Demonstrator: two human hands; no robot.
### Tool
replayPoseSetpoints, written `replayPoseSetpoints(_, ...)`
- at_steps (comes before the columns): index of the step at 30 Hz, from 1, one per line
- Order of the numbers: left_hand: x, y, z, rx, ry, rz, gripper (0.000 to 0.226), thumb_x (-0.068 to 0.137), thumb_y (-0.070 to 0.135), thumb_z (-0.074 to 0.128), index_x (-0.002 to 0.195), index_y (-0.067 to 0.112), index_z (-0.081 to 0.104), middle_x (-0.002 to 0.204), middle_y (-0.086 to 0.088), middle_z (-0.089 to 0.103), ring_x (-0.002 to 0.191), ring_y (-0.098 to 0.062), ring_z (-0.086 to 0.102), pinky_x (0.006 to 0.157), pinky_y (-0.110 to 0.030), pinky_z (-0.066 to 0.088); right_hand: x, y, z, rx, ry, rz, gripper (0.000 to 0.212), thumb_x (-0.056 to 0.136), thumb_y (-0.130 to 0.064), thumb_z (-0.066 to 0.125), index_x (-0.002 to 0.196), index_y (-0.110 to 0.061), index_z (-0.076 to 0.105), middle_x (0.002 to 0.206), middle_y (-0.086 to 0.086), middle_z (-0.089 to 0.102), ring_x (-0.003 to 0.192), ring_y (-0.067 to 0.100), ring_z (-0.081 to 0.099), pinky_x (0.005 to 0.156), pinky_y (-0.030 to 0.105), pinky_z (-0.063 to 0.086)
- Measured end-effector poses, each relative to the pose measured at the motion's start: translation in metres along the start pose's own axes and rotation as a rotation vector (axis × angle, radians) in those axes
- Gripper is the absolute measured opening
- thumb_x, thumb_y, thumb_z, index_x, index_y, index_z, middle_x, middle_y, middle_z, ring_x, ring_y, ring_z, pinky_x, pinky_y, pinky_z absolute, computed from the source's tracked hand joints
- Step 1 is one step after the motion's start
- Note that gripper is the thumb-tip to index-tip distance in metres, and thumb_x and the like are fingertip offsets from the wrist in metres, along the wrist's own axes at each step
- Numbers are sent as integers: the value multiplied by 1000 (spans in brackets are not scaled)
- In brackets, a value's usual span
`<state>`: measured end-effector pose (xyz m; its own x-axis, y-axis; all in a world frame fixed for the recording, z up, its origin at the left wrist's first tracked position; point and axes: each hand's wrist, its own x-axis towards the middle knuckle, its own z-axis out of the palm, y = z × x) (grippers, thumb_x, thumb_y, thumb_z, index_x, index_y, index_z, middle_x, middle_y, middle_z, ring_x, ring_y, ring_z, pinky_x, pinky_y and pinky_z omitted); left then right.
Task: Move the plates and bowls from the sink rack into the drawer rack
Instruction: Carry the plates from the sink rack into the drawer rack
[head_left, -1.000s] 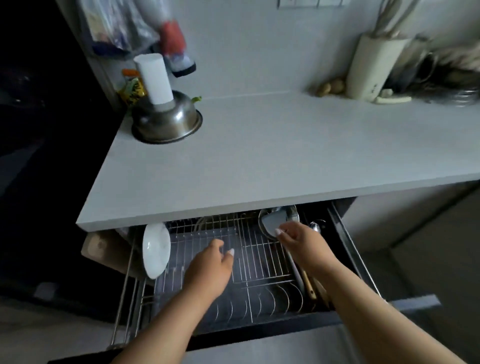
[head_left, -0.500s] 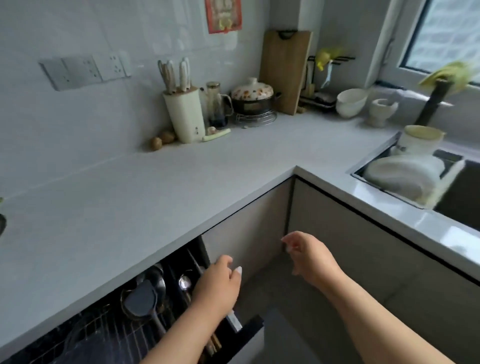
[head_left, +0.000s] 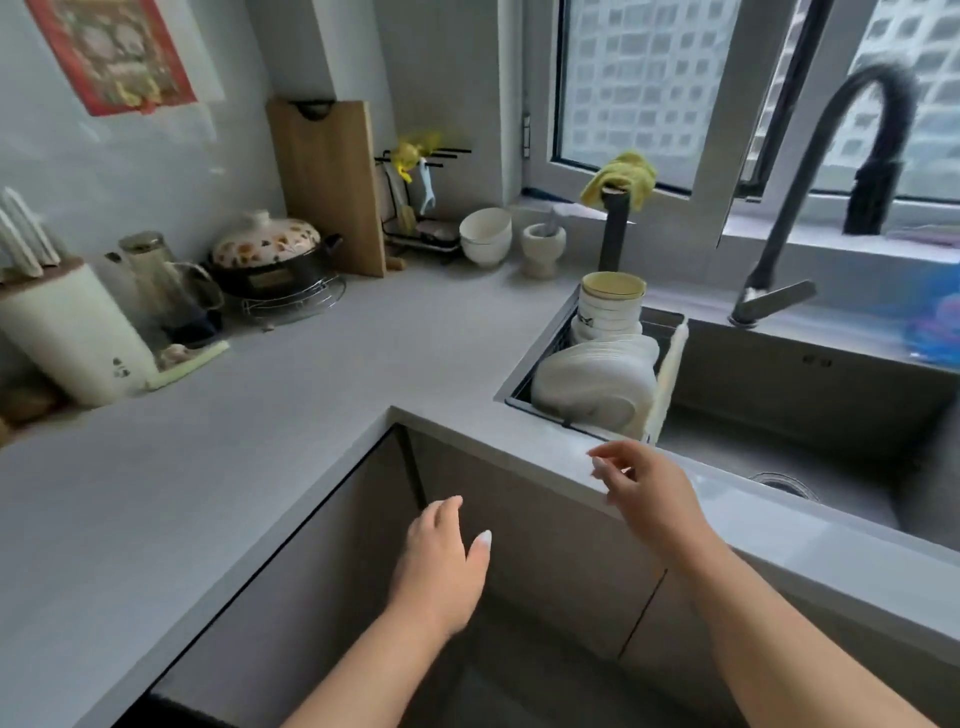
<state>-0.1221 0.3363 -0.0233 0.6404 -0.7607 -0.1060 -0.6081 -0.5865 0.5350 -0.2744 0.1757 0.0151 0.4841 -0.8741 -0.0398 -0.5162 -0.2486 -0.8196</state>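
Plates (head_left: 597, 387) and bowls (head_left: 612, 306) in sink rack (head_left: 545, 348), both hands empty.
Grey L-shaped desk (head_left: 249, 415) wraps the corner; sink (head_left: 810, 410) set in its right run, rack at the sink's left end. White plates lean stacked at the rack's near end, bowl stack upright behind them. Right hand (head_left: 649, 491) over the desk's front edge, just short of the plates, grip released, fingers loosely curled. Left hand (head_left: 441, 561) lower, before the cabinet fronts, grip released, fingers spread.
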Motion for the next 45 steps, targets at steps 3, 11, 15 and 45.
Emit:
replayPoseSetpoints(3, 47, 11, 0, 71, -40, 52, 68, 100, 49, 32, 155, 19, 4, 163, 0, 1, 149, -16, -1, 122, -35, 4, 45, -5, -14, -57, 83, -7, 12, 93, -34, 56, 95, -27, 66, 86, -5, 69, 82, 16, 65, 72, 34, 52)
replayPoseSetpoints(11, 180, 29, 24, 303, -151, 195, 73, 99, 55, 15, 152, 14, -15, 160, -5, -21, 145, -17, -24, 118, -41, -14, 183, -12, -40, -235, 186, 44, 24, 93, -31, 57, 106, -15, 68, 100, 0, 70, 85, 15, 60, 73, 26, 42)
replayPoseSetpoints(15, 230, 30, 44, 388, -217, 203, 76, 96, 60, 6, 150, 11, -18, 159, -7, -23, 144, -18, -26, 119, -43, -13, 244, -7, -39, -372, 139, 40, 24, 91, -32, 60, 106, -15, 68, 105, 0, 68, 89, 13, 58, 76, 27, 44)
replayPoseSetpoints(45, 246, 23, 54, 479, -219, 199, 72, 96, 60, 4, 147, 15, -21, 155, 3, -25, 145, -13, -21, 120, -40, -11, 314, -34, -58, -532, -68, -290, 27, 90, -23, 62, 107, -4, 71, 104, 14, 70, 93, 26, 62, 80, 25, 42)
